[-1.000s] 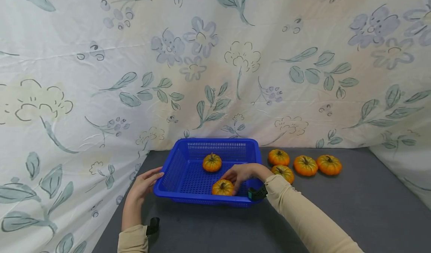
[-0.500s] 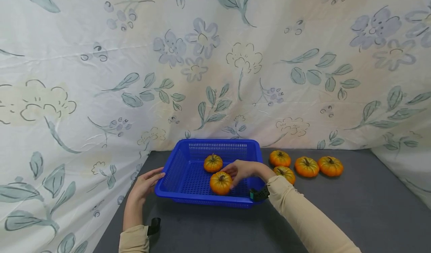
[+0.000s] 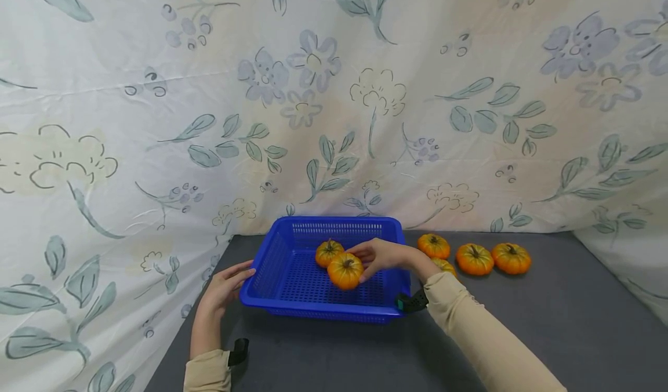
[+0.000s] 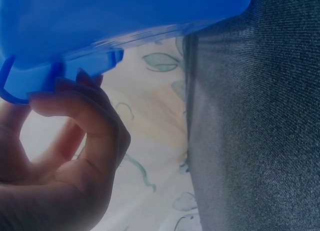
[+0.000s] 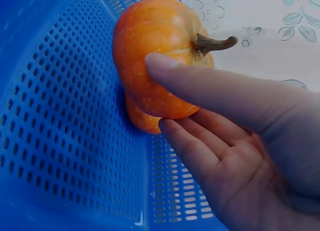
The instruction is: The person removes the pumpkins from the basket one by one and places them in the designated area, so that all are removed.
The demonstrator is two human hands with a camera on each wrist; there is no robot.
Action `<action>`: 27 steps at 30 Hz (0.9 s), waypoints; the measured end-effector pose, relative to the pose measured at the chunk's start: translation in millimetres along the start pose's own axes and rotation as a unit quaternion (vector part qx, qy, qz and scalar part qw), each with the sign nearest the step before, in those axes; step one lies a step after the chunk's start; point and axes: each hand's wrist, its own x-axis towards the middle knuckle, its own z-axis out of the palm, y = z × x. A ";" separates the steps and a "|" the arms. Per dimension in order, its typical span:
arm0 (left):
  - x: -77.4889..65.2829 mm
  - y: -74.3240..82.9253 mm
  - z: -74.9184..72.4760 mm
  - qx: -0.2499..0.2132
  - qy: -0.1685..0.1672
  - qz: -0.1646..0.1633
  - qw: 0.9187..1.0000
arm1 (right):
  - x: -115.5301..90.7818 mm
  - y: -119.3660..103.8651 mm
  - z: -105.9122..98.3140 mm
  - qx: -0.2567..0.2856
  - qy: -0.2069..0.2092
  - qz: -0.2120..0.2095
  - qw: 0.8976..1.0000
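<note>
My right hand (image 3: 383, 255) holds a small orange pumpkin (image 3: 345, 271) between thumb and fingers, above the floor of a blue plastic basket (image 3: 323, 309). In the right wrist view the thumb lies across the held pumpkin (image 5: 150, 56), whose brown stem points right. A second pumpkin (image 3: 327, 249) sits in the basket, partly hidden behind the held one. At the basket's left rim, my left hand (image 3: 224, 287) grips the edge. The left wrist view has its fingers curled up against the blue rim (image 4: 90, 66), with the thumb partly out of sight.
Several pumpkins lie on the dark table right of the basket: one at the back (image 3: 433, 245), one partly behind my right wrist (image 3: 446, 267), and a pair farther right (image 3: 475, 259). A floral cloth (image 3: 334, 119) hangs behind the table (image 3: 323, 357).
My right hand has raised the pumpkin from the basket's front floor and moved it backward, so it now overlaps the rear pumpkin in view. My left hand stays at the rim.
</note>
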 end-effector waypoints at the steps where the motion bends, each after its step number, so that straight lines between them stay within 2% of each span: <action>1: -0.1 0.2 0.2 -0.001 -0.001 0.000 1.000 | -1.8 -0.5 -1.1 -0.001 0.002 -0.005 1.000; 10: -0.9 0.9 1.1 0.002 -0.003 0.002 1.000 | -22.4 4.7 -13.4 0.002 0.018 -0.038 0.999; 20: -0.6 -2.0 0.3 0.011 0.000 -0.007 1.000 | -54.1 10.6 -25.2 0.047 0.050 -0.031 0.997; 27: 2.5 -4.6 -0.6 0.010 -0.003 -0.007 1.000 | -74.8 20.4 -33.3 0.039 0.082 -0.033 0.995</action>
